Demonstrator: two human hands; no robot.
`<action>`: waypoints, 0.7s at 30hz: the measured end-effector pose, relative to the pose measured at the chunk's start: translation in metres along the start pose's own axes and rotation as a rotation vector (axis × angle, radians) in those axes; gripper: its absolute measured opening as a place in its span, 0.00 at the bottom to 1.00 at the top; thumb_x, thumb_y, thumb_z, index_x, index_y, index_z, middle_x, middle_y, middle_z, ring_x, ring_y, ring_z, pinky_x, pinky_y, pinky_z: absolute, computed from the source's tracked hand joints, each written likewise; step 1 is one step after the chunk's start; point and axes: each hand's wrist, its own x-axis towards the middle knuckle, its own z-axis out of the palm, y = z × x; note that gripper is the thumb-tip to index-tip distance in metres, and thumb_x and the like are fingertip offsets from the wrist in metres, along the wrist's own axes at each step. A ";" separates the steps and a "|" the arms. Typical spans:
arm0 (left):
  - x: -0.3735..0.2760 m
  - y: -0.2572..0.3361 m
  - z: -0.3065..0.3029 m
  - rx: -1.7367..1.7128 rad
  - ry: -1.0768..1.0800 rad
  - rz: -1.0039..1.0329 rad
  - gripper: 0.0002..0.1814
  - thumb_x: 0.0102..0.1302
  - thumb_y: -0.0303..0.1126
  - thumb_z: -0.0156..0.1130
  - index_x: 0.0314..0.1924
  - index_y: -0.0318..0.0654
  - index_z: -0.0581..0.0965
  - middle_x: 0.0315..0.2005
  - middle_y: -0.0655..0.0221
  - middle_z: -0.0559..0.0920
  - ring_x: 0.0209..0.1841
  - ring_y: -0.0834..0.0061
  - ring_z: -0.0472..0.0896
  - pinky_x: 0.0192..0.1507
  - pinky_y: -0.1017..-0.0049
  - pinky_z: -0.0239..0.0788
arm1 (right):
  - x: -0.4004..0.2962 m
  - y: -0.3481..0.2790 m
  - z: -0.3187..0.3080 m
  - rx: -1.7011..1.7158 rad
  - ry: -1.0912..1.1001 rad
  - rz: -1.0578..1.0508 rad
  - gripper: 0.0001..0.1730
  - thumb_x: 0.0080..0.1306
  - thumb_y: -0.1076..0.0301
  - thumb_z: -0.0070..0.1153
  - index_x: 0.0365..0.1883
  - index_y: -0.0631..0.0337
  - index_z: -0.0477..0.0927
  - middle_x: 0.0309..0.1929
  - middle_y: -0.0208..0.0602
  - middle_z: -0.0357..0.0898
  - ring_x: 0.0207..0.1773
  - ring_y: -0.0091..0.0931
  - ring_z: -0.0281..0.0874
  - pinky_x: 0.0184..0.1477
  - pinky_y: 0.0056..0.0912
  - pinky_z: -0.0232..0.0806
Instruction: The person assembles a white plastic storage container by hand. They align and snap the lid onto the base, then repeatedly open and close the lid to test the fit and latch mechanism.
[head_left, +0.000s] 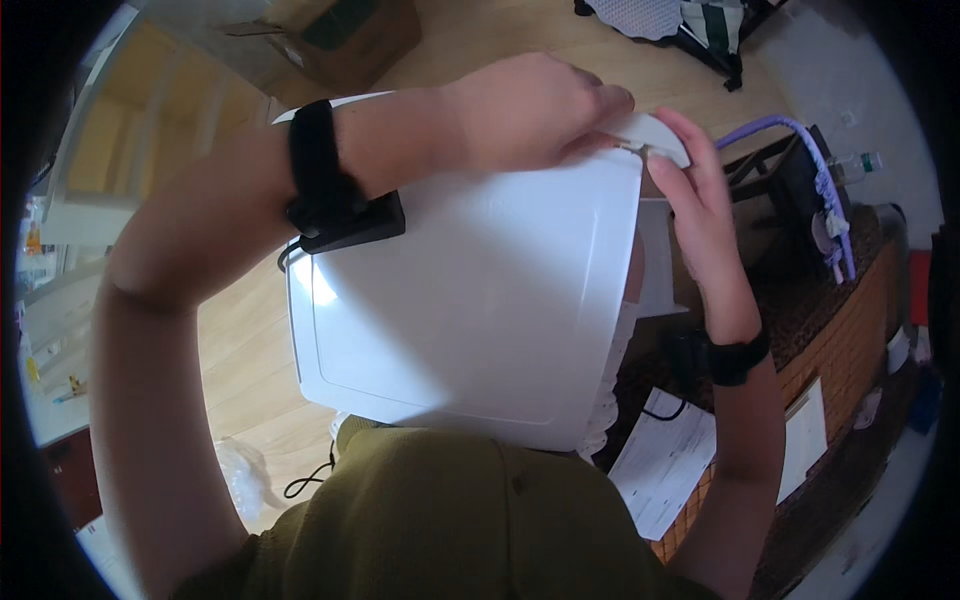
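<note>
A large white plastic panel with rounded corners (465, 322) lies across the person's lap, close to the body. At its far right corner, my right hand (694, 187) grips a small curved white plastic piece (656, 136) between thumb and fingers. My left hand (540, 112) reaches over the panel's far edge to the same corner, fingers curled down; what its fingertips hold is hidden. A black wrist strap with a black box (360, 225) is on the left forearm, just above the panel. Another black strap (731, 356) circles the right wrist.
Printed paper sheets (664, 465) lie on the quilted brown seat (832, 322) at right. A purple curved frame (814, 161) and a plastic bottle (855, 168) are beyond it. A cardboard box (367, 45) stands on the wooden floor at the back; a clear plastic bag (244, 480) lies lower left.
</note>
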 end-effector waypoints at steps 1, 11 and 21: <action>0.000 0.002 0.000 -0.014 -0.014 -0.011 0.20 0.64 0.35 0.62 0.53 0.34 0.74 0.35 0.54 0.81 0.35 0.52 0.80 0.39 0.60 0.73 | 0.003 -0.003 -0.007 -0.171 -0.014 -0.136 0.26 0.62 0.68 0.60 0.59 0.61 0.71 0.58 0.39 0.73 0.59 0.30 0.71 0.59 0.32 0.64; 0.009 0.008 -0.004 -0.121 -0.015 -0.075 0.13 0.65 0.38 0.60 0.44 0.36 0.76 0.31 0.58 0.82 0.39 0.53 0.80 0.43 0.60 0.72 | 0.039 -0.019 -0.031 -1.091 -0.316 -0.979 0.21 0.57 0.72 0.59 0.51 0.60 0.77 0.45 0.37 0.80 0.44 0.35 0.79 0.45 0.36 0.73; 0.007 0.012 -0.033 -0.284 -0.306 -0.350 0.24 0.64 0.33 0.59 0.60 0.37 0.69 0.42 0.51 0.82 0.46 0.53 0.80 0.50 0.62 0.70 | 0.044 0.004 -0.020 -1.023 -0.167 -1.179 0.22 0.56 0.73 0.59 0.52 0.59 0.80 0.49 0.39 0.80 0.41 0.33 0.82 0.39 0.28 0.74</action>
